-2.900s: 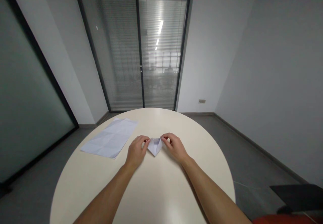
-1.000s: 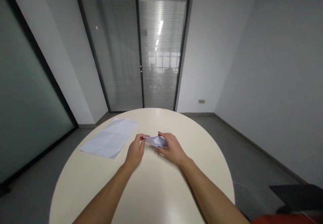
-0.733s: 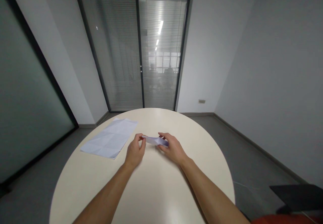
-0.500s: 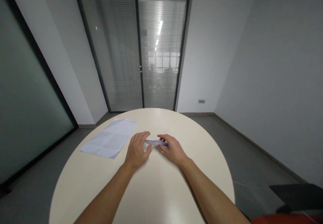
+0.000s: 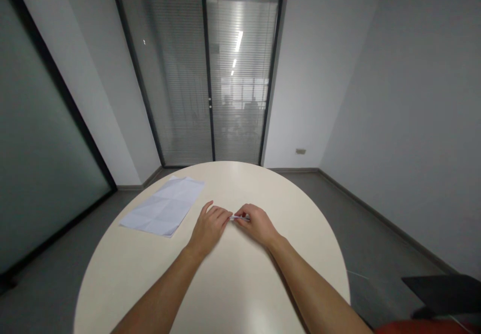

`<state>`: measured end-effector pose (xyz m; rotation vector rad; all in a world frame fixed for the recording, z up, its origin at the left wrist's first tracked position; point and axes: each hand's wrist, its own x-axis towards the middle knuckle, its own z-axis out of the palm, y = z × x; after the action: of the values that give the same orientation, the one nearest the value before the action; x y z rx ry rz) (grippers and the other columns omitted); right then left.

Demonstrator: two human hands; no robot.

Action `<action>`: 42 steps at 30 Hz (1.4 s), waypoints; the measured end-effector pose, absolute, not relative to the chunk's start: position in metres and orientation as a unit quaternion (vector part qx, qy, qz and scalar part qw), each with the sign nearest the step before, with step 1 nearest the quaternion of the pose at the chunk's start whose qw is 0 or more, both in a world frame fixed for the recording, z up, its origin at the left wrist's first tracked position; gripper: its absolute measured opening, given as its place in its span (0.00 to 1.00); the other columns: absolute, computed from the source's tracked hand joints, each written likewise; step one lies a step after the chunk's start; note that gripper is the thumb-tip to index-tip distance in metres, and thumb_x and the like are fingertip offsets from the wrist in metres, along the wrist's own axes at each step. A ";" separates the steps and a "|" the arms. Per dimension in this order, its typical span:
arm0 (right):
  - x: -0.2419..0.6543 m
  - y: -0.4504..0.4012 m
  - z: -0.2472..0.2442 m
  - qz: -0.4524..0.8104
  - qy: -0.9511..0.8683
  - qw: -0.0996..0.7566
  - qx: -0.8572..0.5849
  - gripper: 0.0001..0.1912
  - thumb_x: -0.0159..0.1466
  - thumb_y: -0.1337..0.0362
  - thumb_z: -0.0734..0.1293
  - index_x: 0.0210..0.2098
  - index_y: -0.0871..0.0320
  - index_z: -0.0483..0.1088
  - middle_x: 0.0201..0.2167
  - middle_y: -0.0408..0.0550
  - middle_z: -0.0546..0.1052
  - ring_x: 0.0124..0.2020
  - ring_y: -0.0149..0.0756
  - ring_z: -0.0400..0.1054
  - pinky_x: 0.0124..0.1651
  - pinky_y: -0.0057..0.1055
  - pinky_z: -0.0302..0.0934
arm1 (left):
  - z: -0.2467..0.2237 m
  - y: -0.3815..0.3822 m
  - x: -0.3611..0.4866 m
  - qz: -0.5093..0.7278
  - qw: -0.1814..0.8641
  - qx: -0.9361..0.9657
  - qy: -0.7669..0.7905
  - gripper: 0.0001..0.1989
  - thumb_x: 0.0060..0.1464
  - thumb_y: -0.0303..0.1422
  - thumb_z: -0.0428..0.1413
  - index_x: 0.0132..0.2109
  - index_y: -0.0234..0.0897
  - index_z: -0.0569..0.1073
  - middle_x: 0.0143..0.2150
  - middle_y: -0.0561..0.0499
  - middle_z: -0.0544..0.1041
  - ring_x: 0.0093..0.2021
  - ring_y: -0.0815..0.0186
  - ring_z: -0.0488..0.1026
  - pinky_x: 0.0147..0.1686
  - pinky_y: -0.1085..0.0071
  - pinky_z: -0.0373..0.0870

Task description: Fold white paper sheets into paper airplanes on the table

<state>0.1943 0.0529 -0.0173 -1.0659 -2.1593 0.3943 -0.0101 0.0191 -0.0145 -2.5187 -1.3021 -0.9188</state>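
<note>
A small folded piece of white paper [image 5: 241, 218] is held low over the round table, mostly covered by fingers. My right hand [image 5: 257, 223] pinches it from the right. At its left end, my left hand [image 5: 211, 227] has thumb and fingertips closed on the paper, with the outer fingers raised. The two hands nearly touch at the fingertips. To the left, a large creased sheet of white paper [image 5: 163, 207] lies flat on the table.
The cream round table [image 5: 225, 284] fills the lower middle. Beyond it stand a glass door with blinds [image 5: 240, 123] and a wall socket [image 5: 300, 151]. At the lower right are a black object [image 5: 443, 294] and something red [image 5: 421, 327].
My left hand has moved right and its fingers have closed on the left end of the small paper. The paper now shows as a narrower strip. My right hand has barely moved.
</note>
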 end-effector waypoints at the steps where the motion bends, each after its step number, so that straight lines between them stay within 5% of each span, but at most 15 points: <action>1: 0.194 0.053 -0.017 0.151 -0.832 0.341 -0.409 0.02 0.63 0.65 0.70 0.36 0.54 0.76 0.34 0.45 0.79 0.36 0.36 0.71 0.40 0.31 0.61 | -0.015 0.019 -0.010 -0.304 0.081 -0.844 -0.436 0.12 0.63 0.28 0.51 0.48 0.44 0.77 0.41 0.49 0.81 0.45 0.60 0.75 0.64 0.50 0.56; 6: 0.196 0.054 -0.019 0.146 -0.843 0.340 -0.390 0.02 0.64 0.65 0.70 0.35 0.54 0.76 0.34 0.45 0.79 0.38 0.36 0.71 0.42 0.31 0.61 | -0.016 0.020 -0.011 -0.301 0.077 -0.846 -0.433 0.12 0.62 0.26 0.53 0.45 0.46 0.78 0.39 0.50 0.80 0.43 0.60 0.75 0.62 0.50 0.58; 13: 0.193 0.055 -0.026 0.168 -0.859 0.328 -0.355 0.06 0.64 0.68 0.68 0.40 0.53 0.77 0.39 0.46 0.80 0.42 0.37 0.72 0.48 0.33 0.63 | -0.023 0.022 -0.012 -0.278 0.023 -0.838 -0.469 0.09 0.61 0.26 0.54 0.41 0.43 0.78 0.39 0.49 0.80 0.42 0.60 0.75 0.44 0.66 0.69; 23: 0.194 0.055 -0.031 0.220 -0.881 0.302 -0.290 0.20 0.65 0.72 0.63 0.54 0.50 0.74 0.52 0.46 0.79 0.53 0.40 0.73 0.59 0.38 0.64 | -0.030 0.021 -0.014 -0.268 -0.034 -0.826 -0.494 0.11 0.61 0.27 0.52 0.45 0.44 0.77 0.46 0.49 0.81 0.48 0.60 0.77 0.47 0.67 0.71; 35: 0.198 0.051 -0.028 0.214 -0.910 0.102 -0.341 0.32 0.71 0.58 0.59 0.72 0.58 0.51 0.73 0.57 0.50 0.74 0.53 0.39 0.71 0.58 0.39 | -0.033 0.022 -0.015 -0.215 -0.050 -0.817 -0.532 0.15 0.66 0.33 0.50 0.55 0.42 0.77 0.59 0.51 0.77 0.59 0.63 0.73 0.59 0.67 0.67; 42: 0.199 0.049 -0.019 0.161 -0.929 0.160 -0.292 0.23 0.71 0.60 0.59 0.64 0.54 0.66 0.67 0.54 0.64 0.69 0.45 0.57 0.69 0.45 0.51 | -0.029 0.027 -0.021 -0.178 -0.029 -0.792 -0.584 0.17 0.66 0.34 0.50 0.56 0.41 0.77 0.62 0.49 0.74 0.63 0.60 0.69 0.63 0.64 0.65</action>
<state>0.1991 0.0493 -0.0185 -0.8339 -2.6551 0.4598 -0.0206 0.0267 -0.0294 -2.5343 -1.8691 -0.5707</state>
